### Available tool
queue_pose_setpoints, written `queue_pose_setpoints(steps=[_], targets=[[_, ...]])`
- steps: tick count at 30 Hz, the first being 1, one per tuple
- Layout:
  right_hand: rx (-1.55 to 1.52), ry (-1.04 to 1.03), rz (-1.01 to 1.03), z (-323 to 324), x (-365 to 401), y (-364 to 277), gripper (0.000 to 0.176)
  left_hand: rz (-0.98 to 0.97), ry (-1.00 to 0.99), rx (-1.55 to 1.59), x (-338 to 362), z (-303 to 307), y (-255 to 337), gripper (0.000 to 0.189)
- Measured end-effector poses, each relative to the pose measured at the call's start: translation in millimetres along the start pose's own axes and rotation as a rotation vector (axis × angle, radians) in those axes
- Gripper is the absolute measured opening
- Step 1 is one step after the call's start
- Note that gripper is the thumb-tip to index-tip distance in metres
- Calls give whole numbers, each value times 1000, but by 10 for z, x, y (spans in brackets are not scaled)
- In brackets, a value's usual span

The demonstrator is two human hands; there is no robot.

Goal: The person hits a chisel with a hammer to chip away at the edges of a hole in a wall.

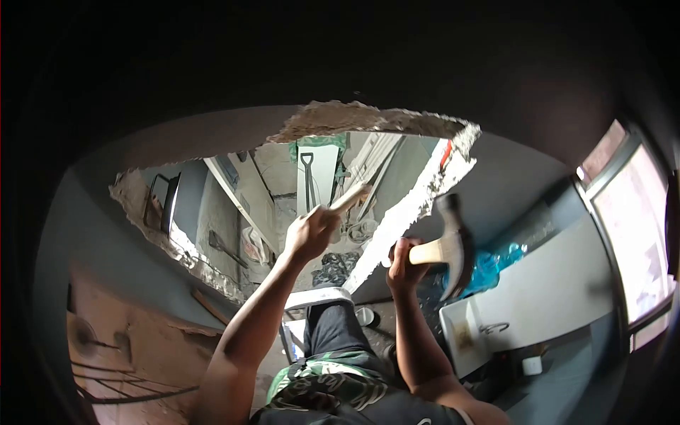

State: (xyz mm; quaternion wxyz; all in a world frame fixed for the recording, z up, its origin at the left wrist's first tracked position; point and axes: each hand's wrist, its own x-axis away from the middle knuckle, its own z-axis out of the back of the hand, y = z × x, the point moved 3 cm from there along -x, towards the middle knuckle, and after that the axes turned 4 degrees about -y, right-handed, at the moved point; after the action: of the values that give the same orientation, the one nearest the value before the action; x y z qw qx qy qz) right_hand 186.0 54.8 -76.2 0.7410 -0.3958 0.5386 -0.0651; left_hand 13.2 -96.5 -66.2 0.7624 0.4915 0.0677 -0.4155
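I see the left hand [310,234] closed around a pale rod [350,197] slanting forward-right, and the right hand [404,269] gripping a claw hammer [448,249], its head rightward, away from the rod.

The right hand [404,269] grips a hammer [445,250], the left [310,235] a pale stick [351,197].

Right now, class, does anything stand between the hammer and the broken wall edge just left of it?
Nothing visible stands between the hammer, in the right hand, and the broken edge. The left hand and its stick are farther left, outside that gap.
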Motion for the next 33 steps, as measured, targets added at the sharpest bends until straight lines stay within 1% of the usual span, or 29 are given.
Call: queue_pose_setpoints(steps=[1, 2, 3, 4, 5, 6, 8, 9, 10, 12, 13, 14, 16, 17, 18, 20, 21, 22, 23, 24, 25, 26, 27, 28, 29, 31, 32, 33], targets=[[240, -79, -72, 86, 192, 214, 13, 161, -24, -21, 209, -80, -361, 37], [354, -58, -105, 130, 379, 307, 16, 322, -51, -55, 482, -225, -824, 41], [266, -104, -144, 188, 522, 421, 19, 394, -60, 13, 849, -377, -1292, 44], [176, -141, -182, 299, 690, 547, 22, 468, -73, 77, 1207, -426, -1610, 48], [-317, -162, -644, 442, 972, 808, 30, 540, -59, 139, 1465, -412, -1576, 49], [226, -242, -168, 517, 998, 680, 28, 617, -34, 207, 1669, -429, -1487, 50], [281, -197, -290, 600, 1625, 1200, 27, 665, -156, 77, 1873, -399, -1433, 48], [459, -225, -372, 662, 1773, 1134, 24, 657, -105, 4, 1990, -453, -1586, 44], [625, -299, -412, 719, 1985, 1203, 23, 650, -116, 3, 2050, -500, -1677, 44], [926, -382, -671, 853, 2593, 1531, 23, 671, -161, -63, 2140, -558, -1843, 41], [869, -400, -740, 948, 2760, 1502, 27, 613, -75, 68, 2198, -564, -1947, 38], [809, -417, -810, 998, 2855, 1434, 32, 613, -76, 63, 2202, -553, -2011, 38], [754, -442, -1020, 1085, 3067, 1278, 36, 848, -55, 320, 2355, -538, -2175, 36], [691, -464, -1084, 1164, 3211, 1298, 38, 858, -97, 321, 2385, -502, -2200, 37], [688, -471, -1086, 1258, 3319, 1303, 38, 863, -95, 317, 2423, -485, -2202, 37], [703, -602, -1271, 1369, 3481, 1320, 40, 677, -132, 109, 2373, -364, -2004, 39], [699, -607, -1267, 1415, 3524, 1334, 40, 728, -103, 129, 2372, -337, -1955, 34], [745, -690, -1361, 1469, 3598, 1354, 42, 730, -98, 126, 2414, -359, -2037, 34], [790, -774, -1455, 1522, 3687, 1366, 44, 756, -48, 121, 2527, -389, -2241, 30], [787, -779, -1455, 1557, 3762, 1365, 44, 781, 1, 114, 2618, -368, -2367, 26], [800, -752, -1539, 1604, 3862, 1368, 46, 769, 18, 31, 2647, -294, -2368, 21], [811, -724, -1623, 1635, 3950, 1359, 47, 614, 70, -128, 2617, -203, -2209, 21], [804, -727, -1627, 1641, 4027, 1356, 47, 555, 91, -171, 2609, -146, -2136, 22], [799, -683, -1681, 1658, 4117, 1349, 45, 495, 109, -213, 2633, -94, -2114, 22], [794, -639, -1737, 1680, 4220, 1329, 44, 535, 109, -230, 2660, -38, -2130, 23], [816, -627, -1741, 1704, 4456, 1331, 43, 592, 85, -245, 2605, 98, -2048, 25], [845, -608, -1730, 1711, 4522, 1365, 42, 476, 77, -223, 2483, 163, -1989, 26], [845, -612, -1730, 1707, 4596, 1400, 42, 427, 3, -267, 2364, 201, -2083, 25]])
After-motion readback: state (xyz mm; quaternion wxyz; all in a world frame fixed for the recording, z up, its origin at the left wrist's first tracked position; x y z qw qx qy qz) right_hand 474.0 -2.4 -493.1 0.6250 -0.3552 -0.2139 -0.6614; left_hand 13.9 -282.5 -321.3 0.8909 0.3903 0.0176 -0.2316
